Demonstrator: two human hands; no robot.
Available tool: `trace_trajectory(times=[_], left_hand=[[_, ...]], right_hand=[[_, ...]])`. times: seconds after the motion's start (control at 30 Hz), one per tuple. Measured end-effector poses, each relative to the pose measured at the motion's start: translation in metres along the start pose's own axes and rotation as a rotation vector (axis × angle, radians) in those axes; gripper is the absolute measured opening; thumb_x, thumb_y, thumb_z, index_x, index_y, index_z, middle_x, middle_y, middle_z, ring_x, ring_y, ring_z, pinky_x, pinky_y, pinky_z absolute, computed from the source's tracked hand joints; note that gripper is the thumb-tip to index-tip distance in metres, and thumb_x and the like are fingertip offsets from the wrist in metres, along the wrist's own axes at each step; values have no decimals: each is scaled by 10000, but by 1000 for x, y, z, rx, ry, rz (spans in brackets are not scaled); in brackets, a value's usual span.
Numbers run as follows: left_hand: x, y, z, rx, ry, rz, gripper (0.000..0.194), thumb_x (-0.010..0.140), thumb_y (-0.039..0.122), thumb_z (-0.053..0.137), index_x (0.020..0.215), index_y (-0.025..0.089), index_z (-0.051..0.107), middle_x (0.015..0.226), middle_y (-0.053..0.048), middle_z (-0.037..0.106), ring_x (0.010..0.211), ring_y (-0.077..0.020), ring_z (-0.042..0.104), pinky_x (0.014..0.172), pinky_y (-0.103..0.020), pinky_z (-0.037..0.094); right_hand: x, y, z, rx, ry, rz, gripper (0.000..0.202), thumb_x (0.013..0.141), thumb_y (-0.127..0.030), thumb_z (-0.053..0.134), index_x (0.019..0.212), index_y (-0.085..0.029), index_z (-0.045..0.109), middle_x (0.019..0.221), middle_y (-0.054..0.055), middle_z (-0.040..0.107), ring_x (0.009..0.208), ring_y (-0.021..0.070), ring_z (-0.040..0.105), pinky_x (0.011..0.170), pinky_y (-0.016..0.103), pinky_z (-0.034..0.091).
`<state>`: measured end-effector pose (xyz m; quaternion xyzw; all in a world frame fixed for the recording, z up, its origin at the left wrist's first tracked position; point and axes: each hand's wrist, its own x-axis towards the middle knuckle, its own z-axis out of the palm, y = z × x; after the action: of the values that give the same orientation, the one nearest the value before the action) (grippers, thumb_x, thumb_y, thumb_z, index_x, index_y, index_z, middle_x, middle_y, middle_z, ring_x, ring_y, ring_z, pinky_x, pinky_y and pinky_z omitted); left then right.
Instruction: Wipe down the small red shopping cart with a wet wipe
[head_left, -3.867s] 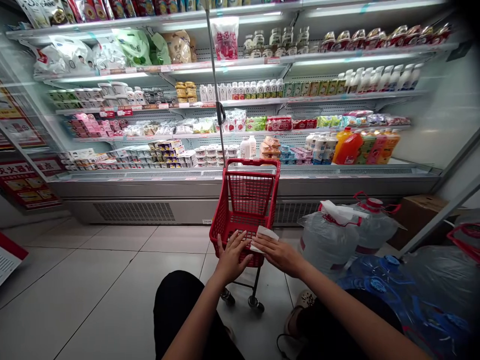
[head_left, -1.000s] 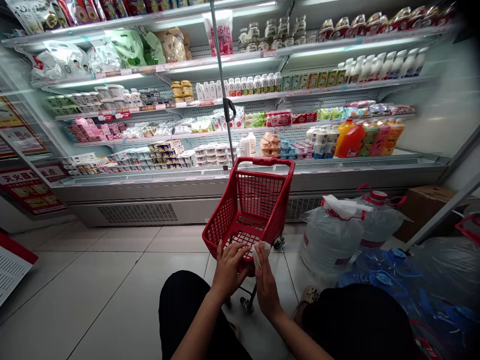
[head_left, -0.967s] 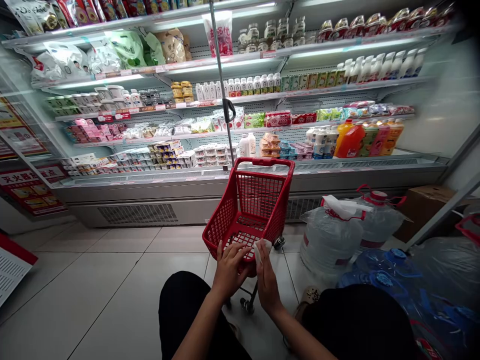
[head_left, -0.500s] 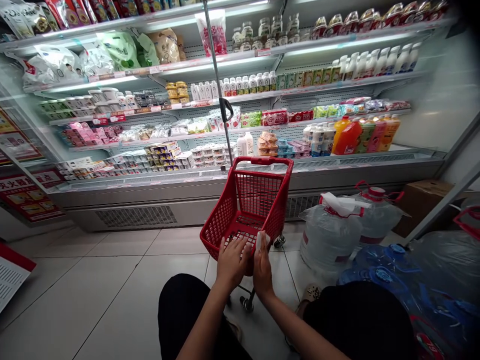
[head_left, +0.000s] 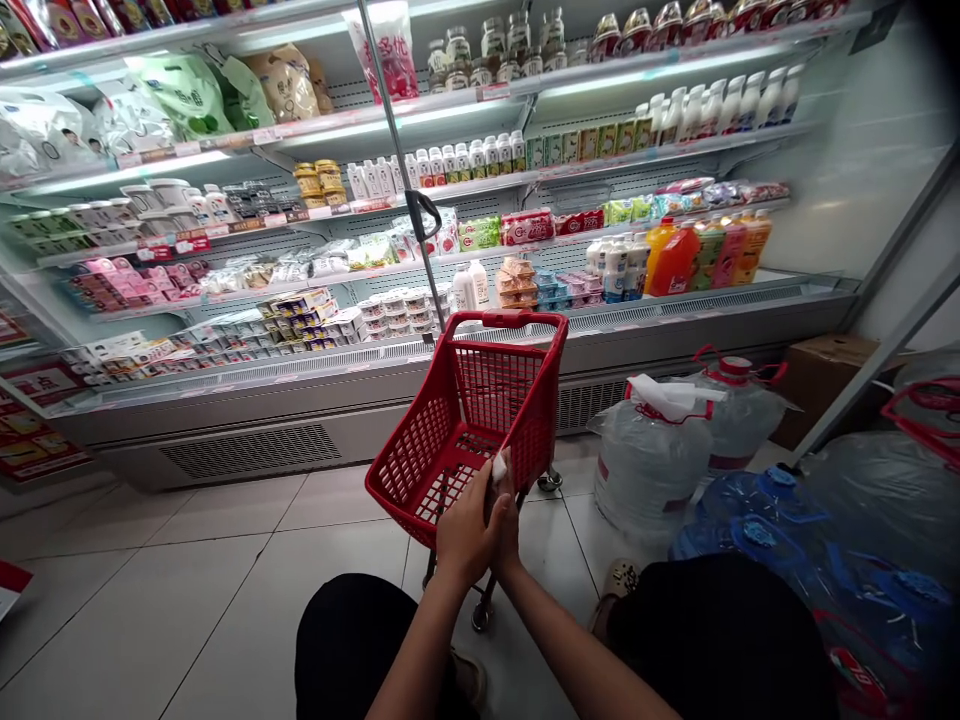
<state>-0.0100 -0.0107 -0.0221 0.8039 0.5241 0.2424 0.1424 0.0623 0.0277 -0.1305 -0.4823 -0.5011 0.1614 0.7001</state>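
Observation:
My left hand point(head_left: 466, 532) and my right hand point(head_left: 507, 528) are pressed together, palm to palm, in front of my knees. A small white wad, like a tissue point(head_left: 499, 467), sticks out at the top between the fingers; most of it is hidden. My left fingers lie straight and close together against the right hand, whose fingers are partly covered. Just beyond the hands stands a red shopping cart point(head_left: 409, 475), its basket holding nothing that I can see. Neither hand visibly grips the cart.
Behind the cart runs a refrigerated display point(head_left: 247, 455) stocked with yogurts, drinks and bags. Large clear water jugs point(head_left: 649, 475) and blue-capped water bottles point(head_left: 757, 535) stand on the right, with a cardboard box point(head_left: 814, 385) behind. My knees frame the tiled floor point(head_left: 225, 590) view.
My left hand has closed in against the right, with the tissue now between them. The view has turned slightly, so the cart and shelves appear further left.

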Motion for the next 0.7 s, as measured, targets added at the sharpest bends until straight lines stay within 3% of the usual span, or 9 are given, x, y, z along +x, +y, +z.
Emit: trace_trajectory(times=[0.17, 0.27, 0.33, 0.47, 0.57, 0.7], left_hand=[[-4, -8, -2, 21, 20, 44, 600, 1058, 481, 432, 1622, 294, 351, 1579, -61, 532, 1364, -245, 595, 1016, -372, 554], [-6, -11, -3, 53, 42, 30, 592, 1052, 474, 456, 1614, 311, 366, 1548, -55, 566, 1316, -250, 631, 988, -366, 567], [-7, -12, -4, 61, 47, 31, 599, 1046, 474, 470, 1613, 311, 366, 1545, -52, 569, 1316, -251, 631, 991, -368, 566], [-7, -11, -5, 62, 40, 27, 627, 1032, 490, 494, 1615, 305, 357, 1572, -54, 540, 1349, -253, 609, 985, -368, 569], [-8, -10, -7, 72, 28, 4, 632, 1026, 493, 497, 1611, 294, 366, 1567, -60, 546, 1351, -259, 608, 964, -370, 577], [-14, -13, -11, 74, 19, 21, 636, 1028, 482, 484, 1619, 293, 348, 1582, -62, 528, 1361, -260, 598, 967, -372, 572]], right_hand=[[53, 23, -14, -81, 130, -3, 599, 1063, -326, 292, 1653, -223, 278, 1705, 88, 308, 1583, 235, 264, 1296, 531, 234], [67, 32, -16, -102, 184, 69, 604, 1055, -319, 295, 1648, -207, 300, 1679, 99, 364, 1560, 234, 323, 1280, 513, 279], [57, 29, -11, -104, 158, 76, 596, 1058, -319, 296, 1647, -224, 311, 1664, 87, 396, 1547, 234, 350, 1269, 507, 304], [6, 5, 2, -99, 79, 41, 578, 1084, -326, 281, 1660, -276, 266, 1702, 49, 322, 1566, 230, 314, 1268, 499, 318], [-22, -10, 0, -81, 16, -21, 572, 1083, -329, 321, 1652, -293, 288, 1704, 52, 316, 1556, 242, 336, 1256, 507, 346], [-5, -5, -21, -14, 6, -1, 523, 1069, -304, 356, 1582, -284, 450, 1639, 43, 441, 1534, 230, 380, 1255, 491, 352]])
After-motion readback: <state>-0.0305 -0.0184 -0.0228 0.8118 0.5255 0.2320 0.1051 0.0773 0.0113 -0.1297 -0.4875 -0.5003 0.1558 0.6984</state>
